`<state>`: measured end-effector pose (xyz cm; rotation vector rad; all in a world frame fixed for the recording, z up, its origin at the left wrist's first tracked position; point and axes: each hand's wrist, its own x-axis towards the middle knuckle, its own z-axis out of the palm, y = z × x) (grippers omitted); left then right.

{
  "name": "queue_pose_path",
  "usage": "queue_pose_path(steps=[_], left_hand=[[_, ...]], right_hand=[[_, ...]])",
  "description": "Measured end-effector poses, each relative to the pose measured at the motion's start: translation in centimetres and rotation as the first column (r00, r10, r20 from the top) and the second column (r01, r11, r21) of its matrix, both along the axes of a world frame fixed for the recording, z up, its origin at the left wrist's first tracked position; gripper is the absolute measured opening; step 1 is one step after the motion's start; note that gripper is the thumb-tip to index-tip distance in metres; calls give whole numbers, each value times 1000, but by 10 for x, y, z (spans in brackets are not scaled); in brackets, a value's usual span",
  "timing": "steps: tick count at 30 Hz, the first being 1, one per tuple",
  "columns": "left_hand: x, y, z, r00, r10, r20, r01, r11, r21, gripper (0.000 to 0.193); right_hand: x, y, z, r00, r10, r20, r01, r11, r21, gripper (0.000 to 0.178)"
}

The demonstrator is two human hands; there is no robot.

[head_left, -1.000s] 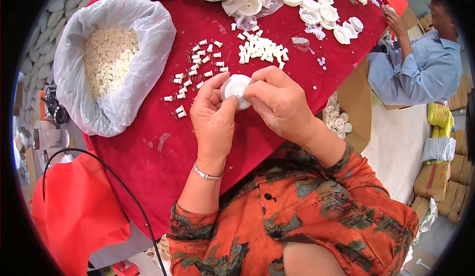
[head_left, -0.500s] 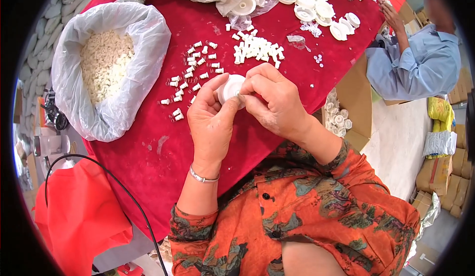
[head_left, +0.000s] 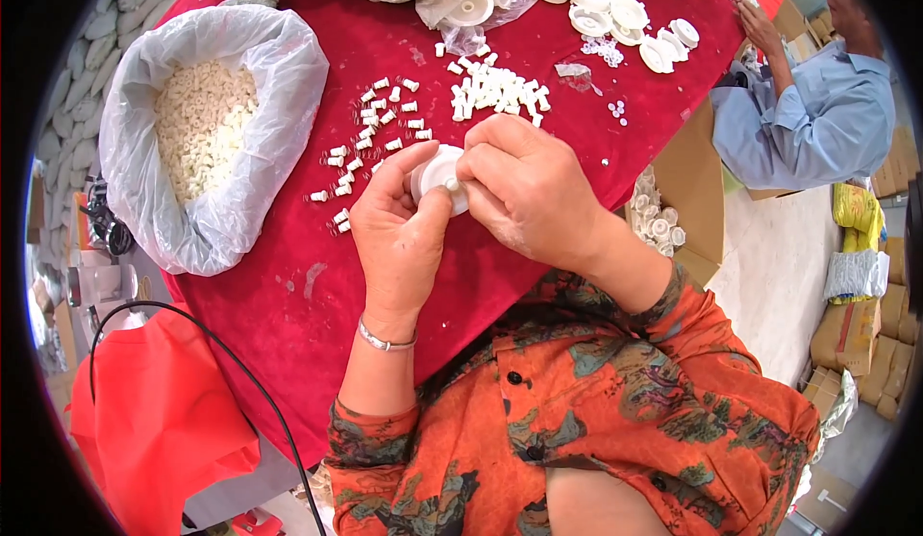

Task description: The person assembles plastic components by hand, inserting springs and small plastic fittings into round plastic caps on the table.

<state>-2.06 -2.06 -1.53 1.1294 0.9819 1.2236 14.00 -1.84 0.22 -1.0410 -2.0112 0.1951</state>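
My left hand holds a round white plastic cap by its left side, thumb over its face. The fingers of my right hand are pinched together against the right side of the cap; what they grip, if anything, is hidden. By my left thumb tip a small white nub shows on the cap. Beyond my hands lies a heap of small white plastic plugs. Left of it, several similar plugs with thin springs on them are scattered over the red cloth.
A plastic-lined bag of small cream parts stands at the left of the red-covered table. White round caps lie at the back. A carton of clear-white parts is at the right, near a co-worker in a blue shirt. A black cable curves at lower left.
My left hand has shifted slightly left and tilted the cap. My right fingers have moved slightly left over the cap's right edge, and a small white nub now shows by my left thumb.
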Motion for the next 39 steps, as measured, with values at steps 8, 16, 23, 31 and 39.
queue_pose_path(steps=[8,16,23,31,39], left_hand=[[0,0,4,993,-119,27,119,993,7,35],[5,-4,4,977,-214,24,213,977,25,36],[10,-11,2,933,-322,161,327,945,-6,37],[27,-22,-4,909,-347,229,370,927,-64,30],[39,-32,-3,866,-366,340,425,898,-115,27]], right_hand=[[21,6,-2,977,112,-179,-156,955,-253,17],[31,2,-9,783,-15,-622,-479,624,-617,27],[36,-16,-4,770,-73,-634,-480,589,-650,26],[50,-33,-5,691,-170,-702,-536,531,-656,18],[61,-52,7,729,-187,-658,-464,573,-676,19]])
